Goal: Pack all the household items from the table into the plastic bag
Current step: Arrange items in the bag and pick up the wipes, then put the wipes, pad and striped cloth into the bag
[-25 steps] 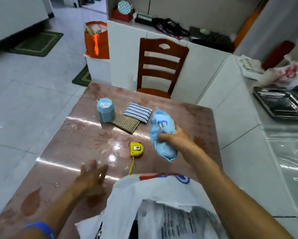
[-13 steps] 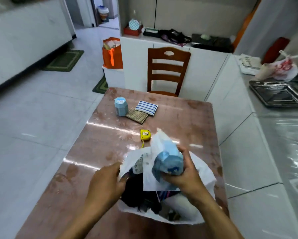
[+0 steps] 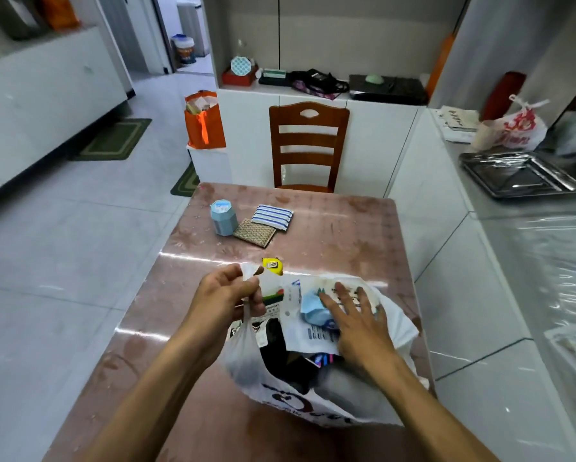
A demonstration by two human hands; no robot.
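Note:
A white plastic bag [image 3: 393, 331] stands open on the near half of the pink table [image 3: 346, 228]. My left hand [image 3: 223, 295] pinches its left rim and handle, holding it up. My right hand [image 3: 356, 318] hovers flat over the bag's mouth with fingers spread, touching a light blue packet [image 3: 313, 305] that lies inside. Dark items fill the bag below. A yellow tape measure [image 3: 272, 264] peeks out just behind the bag. Farther back sit a pale blue hexagonal canister [image 3: 223, 217], a woven brown pad [image 3: 254, 232] and a blue-striped cloth [image 3: 272, 217].
A wooden chair [image 3: 308, 145] stands at the table's far edge. An orange bag [image 3: 204, 121] rests on a low white box to the left. A white counter runs along the right with a metal tray [image 3: 520, 175] and a red-printed plastic bag [image 3: 510, 128].
My right hand carried the blue packet from above the table down into the bag and let it go. My left hand moved from the tabletop to grip the bag's rim.

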